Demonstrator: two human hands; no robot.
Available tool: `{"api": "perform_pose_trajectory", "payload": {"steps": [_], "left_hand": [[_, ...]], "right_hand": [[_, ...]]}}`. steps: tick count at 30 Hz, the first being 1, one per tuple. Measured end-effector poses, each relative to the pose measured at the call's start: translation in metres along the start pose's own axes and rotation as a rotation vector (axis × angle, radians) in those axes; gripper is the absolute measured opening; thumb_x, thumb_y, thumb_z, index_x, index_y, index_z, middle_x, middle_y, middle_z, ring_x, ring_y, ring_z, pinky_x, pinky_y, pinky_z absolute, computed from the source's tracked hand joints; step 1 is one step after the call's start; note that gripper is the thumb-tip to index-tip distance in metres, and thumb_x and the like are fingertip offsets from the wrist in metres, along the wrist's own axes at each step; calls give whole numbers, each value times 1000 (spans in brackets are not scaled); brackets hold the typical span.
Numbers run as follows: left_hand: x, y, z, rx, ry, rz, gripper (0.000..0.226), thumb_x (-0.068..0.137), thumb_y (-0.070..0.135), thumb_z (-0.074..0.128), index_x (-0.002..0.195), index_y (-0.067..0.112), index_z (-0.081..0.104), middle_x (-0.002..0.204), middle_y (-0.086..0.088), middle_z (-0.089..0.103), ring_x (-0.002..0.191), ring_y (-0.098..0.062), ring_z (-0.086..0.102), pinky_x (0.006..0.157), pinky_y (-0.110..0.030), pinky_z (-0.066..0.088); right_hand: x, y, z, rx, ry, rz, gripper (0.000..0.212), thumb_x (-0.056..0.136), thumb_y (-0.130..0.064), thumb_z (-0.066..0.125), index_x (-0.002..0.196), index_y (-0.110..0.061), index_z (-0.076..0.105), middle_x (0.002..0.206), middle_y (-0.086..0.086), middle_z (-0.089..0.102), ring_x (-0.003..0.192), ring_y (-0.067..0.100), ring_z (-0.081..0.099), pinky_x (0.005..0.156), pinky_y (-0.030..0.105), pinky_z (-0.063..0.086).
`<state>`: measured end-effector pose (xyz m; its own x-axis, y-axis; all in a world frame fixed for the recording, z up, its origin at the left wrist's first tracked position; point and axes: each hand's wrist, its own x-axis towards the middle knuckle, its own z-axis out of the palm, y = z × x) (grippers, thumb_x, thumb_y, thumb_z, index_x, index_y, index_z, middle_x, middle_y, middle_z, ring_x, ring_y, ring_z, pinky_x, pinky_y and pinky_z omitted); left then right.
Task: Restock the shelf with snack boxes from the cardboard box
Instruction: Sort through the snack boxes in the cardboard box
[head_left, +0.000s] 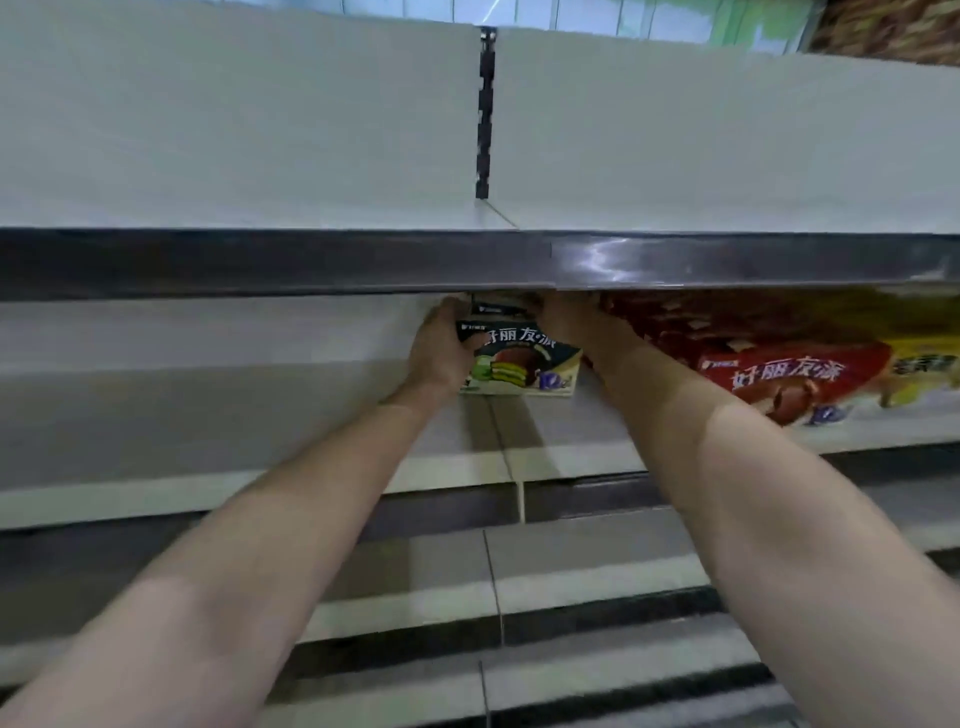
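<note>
A dark green snack box (524, 364) with a chocolate pie picture stands on the white shelf (260, 410), just under the dark rail of the shelf above. My left hand (441, 348) grips its left end, thumb on the front. My right hand (576, 325) holds the right end; its fingers are partly hidden behind the box and the rail. A second dark box (498, 307) shows right behind the first. Red snack boxes (779, 369) of the same brand fill the shelf to the right. The cardboard box is out of view.
The dark rail (363, 262) of the upper shelf hangs low over my hands. A slotted black upright (484, 114) divides the white back panel above. Yellow boxes (924, 364) stand at the far right. Lower shelf edges (571, 587) step down below my arms.
</note>
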<state>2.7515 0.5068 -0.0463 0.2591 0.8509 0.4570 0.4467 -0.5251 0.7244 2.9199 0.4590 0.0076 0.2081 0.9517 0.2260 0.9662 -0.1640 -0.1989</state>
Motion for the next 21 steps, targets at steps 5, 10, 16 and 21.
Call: {"api": "perform_pose_trajectory", "payload": {"steps": [5,10,16,21], "left_hand": [[-7,-5,8,-96,-131,-140,65,83,21,79,134,5,42,131,-16,60,120,-30,57,91,-28,44],[-12,-1,19,-182,-103,-188,69,81,8,78,138,10,40,134,-12,58,123,-28,55,92,-25,41],[-10,4,39,-185,83,-243,51,90,14,70,132,7,42,125,-16,63,115,-32,60,83,-28,44],[-5,1,52,-150,128,-254,45,85,17,75,123,7,54,122,-14,63,111,-30,61,84,-30,45]], "right_hand": [[3,22,12,198,185,185,42,101,-40,46,130,-11,55,135,18,55,124,34,51,107,40,39],[-10,34,30,925,121,393,115,68,-75,71,155,-17,24,150,5,44,138,27,42,117,35,30],[-17,44,45,1214,148,408,76,75,-17,74,144,-16,42,126,9,62,110,29,62,98,43,52],[-6,34,48,1144,259,405,56,86,5,61,138,-9,49,121,6,60,113,24,57,101,37,49]]}}
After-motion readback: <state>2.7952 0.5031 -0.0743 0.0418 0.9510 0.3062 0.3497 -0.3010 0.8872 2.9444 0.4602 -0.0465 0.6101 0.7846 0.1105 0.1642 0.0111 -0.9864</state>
